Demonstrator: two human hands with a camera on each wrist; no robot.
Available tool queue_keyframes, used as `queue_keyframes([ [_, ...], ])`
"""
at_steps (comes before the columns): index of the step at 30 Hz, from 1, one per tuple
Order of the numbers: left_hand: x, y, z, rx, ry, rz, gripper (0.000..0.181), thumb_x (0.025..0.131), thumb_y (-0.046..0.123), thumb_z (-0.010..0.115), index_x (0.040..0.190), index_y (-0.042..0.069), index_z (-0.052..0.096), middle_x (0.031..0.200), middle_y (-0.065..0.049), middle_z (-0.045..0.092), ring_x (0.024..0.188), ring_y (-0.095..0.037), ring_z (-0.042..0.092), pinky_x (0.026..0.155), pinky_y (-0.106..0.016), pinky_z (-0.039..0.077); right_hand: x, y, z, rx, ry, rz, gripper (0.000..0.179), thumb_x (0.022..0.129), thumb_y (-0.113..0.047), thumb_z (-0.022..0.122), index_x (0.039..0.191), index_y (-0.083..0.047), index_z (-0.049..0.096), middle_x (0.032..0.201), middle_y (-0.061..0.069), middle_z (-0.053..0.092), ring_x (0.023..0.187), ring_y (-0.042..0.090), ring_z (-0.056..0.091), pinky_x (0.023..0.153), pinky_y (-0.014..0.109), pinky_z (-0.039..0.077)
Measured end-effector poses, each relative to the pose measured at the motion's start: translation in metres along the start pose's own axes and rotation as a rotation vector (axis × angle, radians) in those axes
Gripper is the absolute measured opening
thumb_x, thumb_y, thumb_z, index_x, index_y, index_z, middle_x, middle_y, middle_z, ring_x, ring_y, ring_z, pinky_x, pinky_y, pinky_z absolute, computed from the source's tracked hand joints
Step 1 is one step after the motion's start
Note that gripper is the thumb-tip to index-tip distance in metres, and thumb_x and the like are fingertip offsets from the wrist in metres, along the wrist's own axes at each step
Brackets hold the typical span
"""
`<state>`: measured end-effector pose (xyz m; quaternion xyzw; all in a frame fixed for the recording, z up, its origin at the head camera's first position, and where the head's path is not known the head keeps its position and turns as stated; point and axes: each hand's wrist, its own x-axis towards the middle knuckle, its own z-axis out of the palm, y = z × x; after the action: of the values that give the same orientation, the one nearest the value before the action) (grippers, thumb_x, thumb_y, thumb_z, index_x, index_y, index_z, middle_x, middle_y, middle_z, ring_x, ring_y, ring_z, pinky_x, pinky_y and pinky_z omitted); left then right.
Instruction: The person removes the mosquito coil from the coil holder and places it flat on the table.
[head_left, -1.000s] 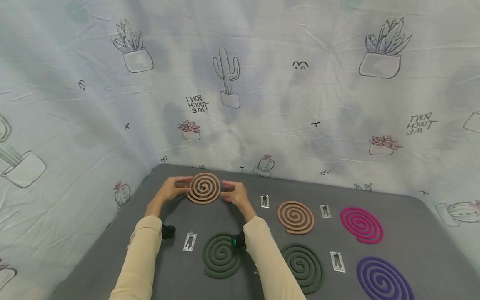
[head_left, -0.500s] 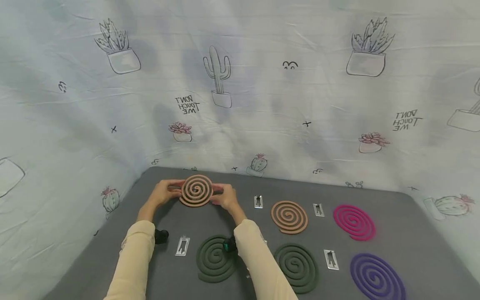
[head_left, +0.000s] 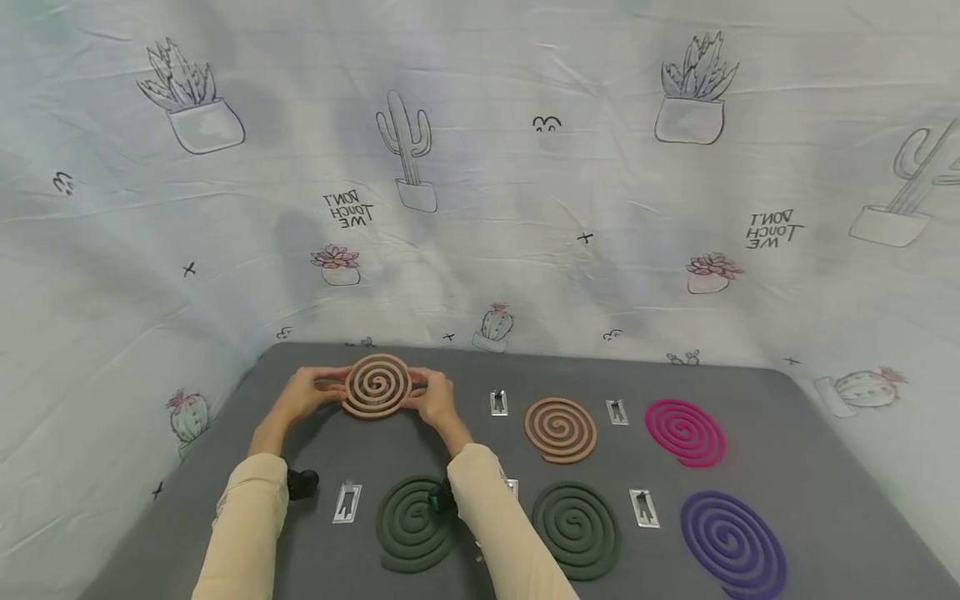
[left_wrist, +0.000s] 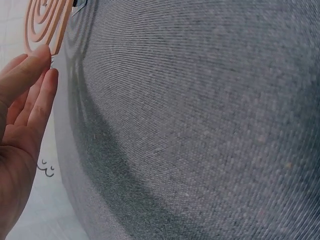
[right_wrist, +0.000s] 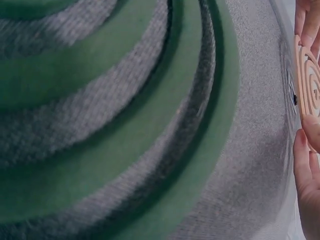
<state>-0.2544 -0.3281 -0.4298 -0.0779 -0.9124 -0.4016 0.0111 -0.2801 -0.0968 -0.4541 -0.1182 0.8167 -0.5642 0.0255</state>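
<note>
Both hands hold a tan mosquito coil (head_left: 378, 384) by opposite edges at the far left of the table, its face tilted toward the head camera. The left hand (head_left: 303, 392) pinches its left edge between thumb and fingers. On the right edge, the right hand (head_left: 435, 398) pinches the same way. In the left wrist view the coil (left_wrist: 42, 20) is at the thumb tip, with a bit of metal stand (left_wrist: 79, 6) behind it. The right wrist view shows both hands on the coil (right_wrist: 301, 75). Under the right wrist lies a dark green coil (head_left: 408, 533).
Beyond the right arm lie another tan coil (head_left: 560, 429), a pink coil (head_left: 686, 432), a second green coil (head_left: 576, 532) and a purple coil (head_left: 731, 542). Several small metal stands (head_left: 498, 403) lie among them on the grey table (head_left: 810, 500). A printed curtain (head_left: 517, 175) borders the back.
The hands have closed in on the tan coil's edges, the right hand most visibly. The head view has turned to the right, so everything sits further left in it.
</note>
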Motion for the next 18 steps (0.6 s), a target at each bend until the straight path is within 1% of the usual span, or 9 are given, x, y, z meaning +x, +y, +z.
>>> queue_keyframes([
  [6,-0.004,-0.002,-0.003,-0.042,0.001,-0.012,0.047,0.085,0.008,0.069,0.127,-0.009,0.055,0.121,-0.031,0.058,0.107,-0.041,0.061,0.082,-0.038,0.057,-0.003,-0.005,0.001,-0.011,0.0,-0.012,0.06,0.066,0.005,0.081,0.123,-0.004,0.063,0.112,0.014,0.067,0.083,0.021,0.07,0.063,0.017,0.056],
  [12,-0.003,-0.002,-0.004,-0.079,-0.013,-0.003,0.046,0.085,0.006,0.069,0.125,-0.011,0.055,0.12,-0.032,0.058,0.104,-0.04,0.063,0.079,-0.032,0.058,-0.002,-0.001,-0.003,-0.029,-0.019,-0.044,0.059,0.067,0.002,0.081,0.123,-0.005,0.063,0.114,0.013,0.067,0.084,0.02,0.07,0.063,0.017,0.056],
  [15,-0.003,-0.002,-0.005,-0.079,-0.017,0.004,0.045,0.084,0.005,0.069,0.123,-0.012,0.056,0.118,-0.032,0.059,0.101,-0.037,0.065,0.077,-0.03,0.058,-0.001,0.0,-0.005,-0.029,-0.03,-0.051,0.058,0.067,0.001,0.081,0.122,-0.004,0.064,0.114,0.013,0.067,0.083,0.019,0.07,0.063,0.017,0.056],
  [18,-0.004,-0.001,-0.006,-0.076,-0.022,0.019,0.044,0.084,0.004,0.07,0.122,-0.013,0.057,0.117,-0.032,0.059,0.097,-0.032,0.067,0.076,-0.029,0.058,-0.001,0.0,-0.009,-0.026,-0.043,-0.063,0.056,0.067,0.0,0.081,0.12,-0.003,0.065,0.113,0.013,0.068,0.081,0.018,0.071,0.063,0.017,0.056],
])
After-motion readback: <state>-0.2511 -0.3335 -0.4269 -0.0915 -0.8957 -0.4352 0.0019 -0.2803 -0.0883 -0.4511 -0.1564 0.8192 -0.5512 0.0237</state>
